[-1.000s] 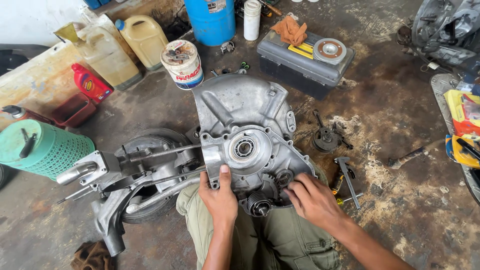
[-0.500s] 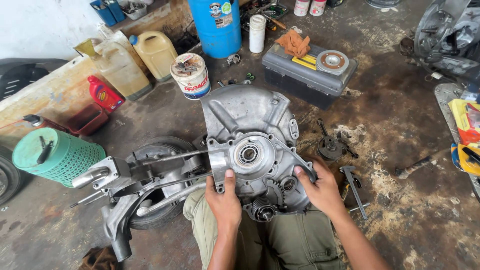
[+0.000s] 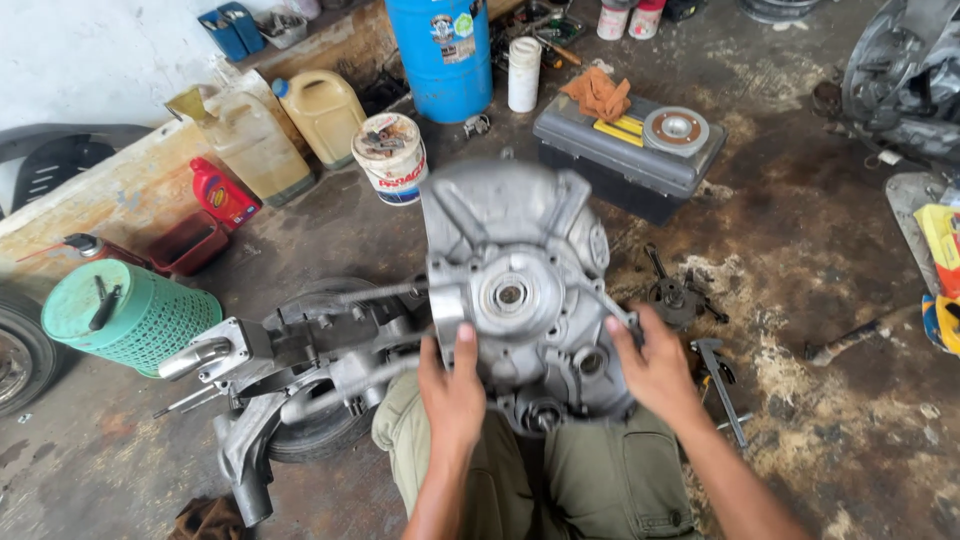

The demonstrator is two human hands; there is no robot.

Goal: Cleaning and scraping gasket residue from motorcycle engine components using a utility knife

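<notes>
Stained concrete workshop floor (image 3: 800, 250), oil-dark with pale crusted patches, carries the following.

One grey metal engine casing (image 3: 515, 270), round-faced with a central bearing hole, stands tilted up on edge directly in front of the seated person's knees. It is joined on its left to one engine block with swing arm (image 3: 290, 350), which lies over one small tyre (image 3: 320, 430).

One left hand (image 3: 452, 385): palm laid on the lower left of the casing face, thumb pointing up, fingers wrapped round the casing's edge. One right hand (image 3: 655, 365): gripping the casing's right rim, fingers closed over the edge.

Behind the casing: one blue drum (image 3: 445, 55); one white paint bucket (image 3: 392, 155) with a crusted lid; two yellowish jerrycans (image 3: 325, 110), one of them paler and topped with a funnel; one tall white bottle (image 3: 523, 72); one grey toolbox (image 3: 625, 150) bearing one orange rag (image 3: 598, 93) and one round metal disc (image 3: 676, 130).

Left side: one green mesh basket (image 3: 130, 315) with a lid, one red oil bottle (image 3: 222, 192), one red tray (image 3: 185, 240), and part of one larger tyre (image 3: 20, 350) at the frame edge.

Right of the casing, on the floor: one dark puller tool (image 3: 675, 295), one T-shaped wrench (image 3: 722, 385). One brown rag (image 3: 205, 518) lies at the lower left.
</notes>
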